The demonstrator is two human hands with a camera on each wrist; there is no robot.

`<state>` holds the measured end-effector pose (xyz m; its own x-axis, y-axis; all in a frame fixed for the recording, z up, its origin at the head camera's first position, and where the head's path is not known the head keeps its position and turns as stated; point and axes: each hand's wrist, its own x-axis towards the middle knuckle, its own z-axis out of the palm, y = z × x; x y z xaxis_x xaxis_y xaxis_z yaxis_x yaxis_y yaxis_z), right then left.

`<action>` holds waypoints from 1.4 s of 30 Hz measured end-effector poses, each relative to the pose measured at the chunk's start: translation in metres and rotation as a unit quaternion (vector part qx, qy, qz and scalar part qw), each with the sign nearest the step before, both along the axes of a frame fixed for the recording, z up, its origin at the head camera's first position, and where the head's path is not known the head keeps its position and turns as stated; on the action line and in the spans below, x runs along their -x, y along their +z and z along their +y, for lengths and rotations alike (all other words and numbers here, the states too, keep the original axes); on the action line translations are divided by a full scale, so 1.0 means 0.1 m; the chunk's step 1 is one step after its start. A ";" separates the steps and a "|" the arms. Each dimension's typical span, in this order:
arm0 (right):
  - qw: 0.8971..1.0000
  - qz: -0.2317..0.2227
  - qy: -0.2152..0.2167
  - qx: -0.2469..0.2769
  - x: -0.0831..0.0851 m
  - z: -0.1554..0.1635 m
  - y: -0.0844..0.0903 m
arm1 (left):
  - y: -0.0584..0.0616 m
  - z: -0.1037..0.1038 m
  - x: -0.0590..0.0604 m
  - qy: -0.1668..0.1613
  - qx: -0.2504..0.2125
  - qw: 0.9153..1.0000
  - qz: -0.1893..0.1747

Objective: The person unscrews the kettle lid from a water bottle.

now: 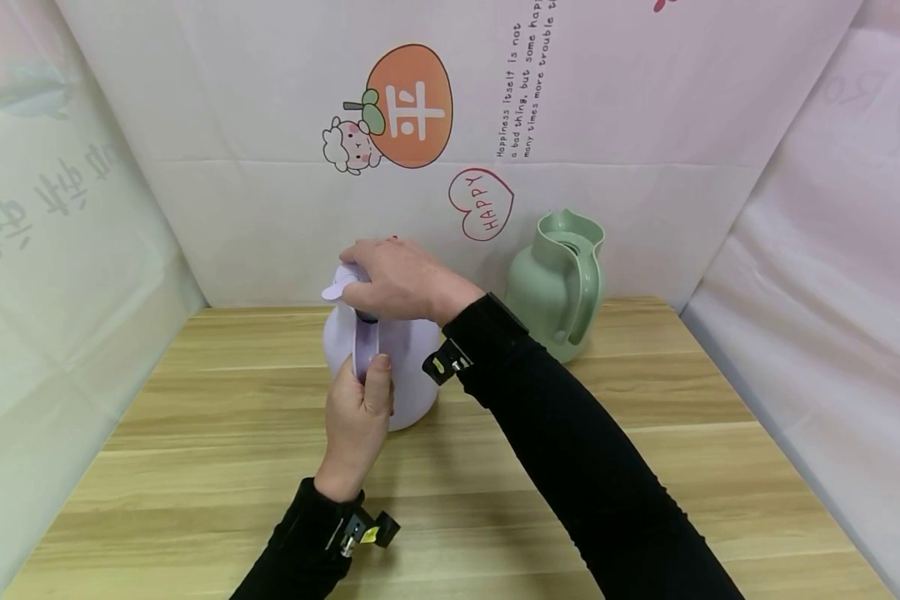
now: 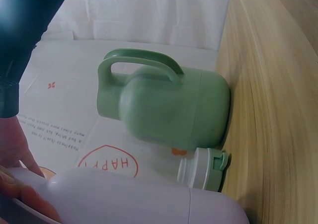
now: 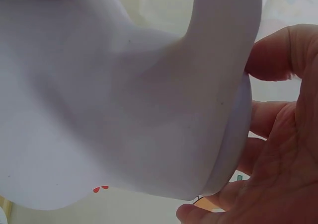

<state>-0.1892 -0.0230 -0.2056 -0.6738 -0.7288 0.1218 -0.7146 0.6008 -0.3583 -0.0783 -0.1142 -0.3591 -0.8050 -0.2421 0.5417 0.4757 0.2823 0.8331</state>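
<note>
A lilac vacuum jug [image 1: 416, 371] stands upright on the wooden table, its handle facing me. My left hand [image 1: 356, 417] grips that handle, thumb lying along it. Over the top is my right hand [image 1: 412, 279], its fingers and thumb curled round the rim of the lilac lid [image 3: 241, 129]. In the head view that hand hides most of the lid; only its spout-side tab [image 1: 335, 287] shows. The right wrist view has the lid seated at the jug's mouth, fingertips spread along its edge.
A green vacuum jug [image 1: 543, 292] without its lid stands at the back right. Beside it, in the left wrist view, a green-and-white stopper [image 2: 202, 168] rests upside down on the table [image 1: 195, 467]. Printed white cloth [image 1: 270, 208] hangs behind and at both sides.
</note>
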 end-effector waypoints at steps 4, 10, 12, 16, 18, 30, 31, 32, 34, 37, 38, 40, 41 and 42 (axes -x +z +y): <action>1.000 0.010 -0.001 -0.017 -0.03 -0.02 0.03 | 0.00 0.00 0.00 0.000 0.001 1.000 0.002; 0.990 0.081 -0.097 -0.062 -0.22 -0.09 0.06 | -0.01 -0.01 0.00 -0.005 0.008 1.000 -0.004; 0.980 0.116 -0.140 -0.079 -0.28 -0.13 0.05 | -0.01 -0.01 0.00 -0.007 0.008 1.000 -0.007; 0.960 0.169 -0.196 -0.104 -0.37 -0.19 0.02 | 0.00 -0.01 0.00 -0.010 0.005 1.000 -0.011; 0.955 0.182 -0.203 -0.115 -0.39 -0.21 0.00 | 0.01 -0.01 -0.01 -0.012 0.005 1.000 -0.012; 0.960 0.170 -0.183 -0.122 -0.40 -0.20 0.00 | 0.02 0.00 -0.02 -0.010 0.003 1.000 -0.011; 0.962 0.167 -0.182 -0.120 -0.40 -0.20 0.01 | 0.02 0.00 -0.02 -0.010 0.002 1.000 -0.012; 0.962 0.165 -0.181 -0.118 -0.40 -0.20 0.01 | 0.02 0.00 -0.02 -0.009 0.001 1.000 -0.014; 0.965 0.157 -0.179 -0.115 -0.40 -0.20 0.02 | 0.03 0.00 -0.02 -0.007 0.000 1.000 -0.017; 0.968 0.147 -0.174 -0.107 -0.39 -0.19 0.03 | 0.02 0.00 -0.02 -0.003 -0.001 1.000 -0.020; 0.969 0.144 -0.172 -0.103 -0.39 -0.19 0.03 | 0.02 0.00 -0.02 -0.002 0.000 1.000 -0.020; 0.972 0.140 -0.164 -0.094 -0.38 -0.18 0.02 | 0.03 0.00 -0.02 0.000 0.000 1.000 -0.020; 0.973 0.138 -0.160 -0.090 -0.38 -0.17 0.02 | 0.02 0.00 -0.02 0.000 0.001 1.000 -0.019; 0.974 0.135 -0.156 -0.088 -0.37 -0.16 0.02 | 0.02 0.00 -0.02 0.001 0.001 1.000 -0.019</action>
<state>-0.1520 -0.0394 -0.2034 -0.8267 -0.5191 0.2172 -0.5412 0.8392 -0.0542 -0.0766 -0.1142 -0.3569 -0.8245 -0.2423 0.5114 0.4431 0.2856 0.8498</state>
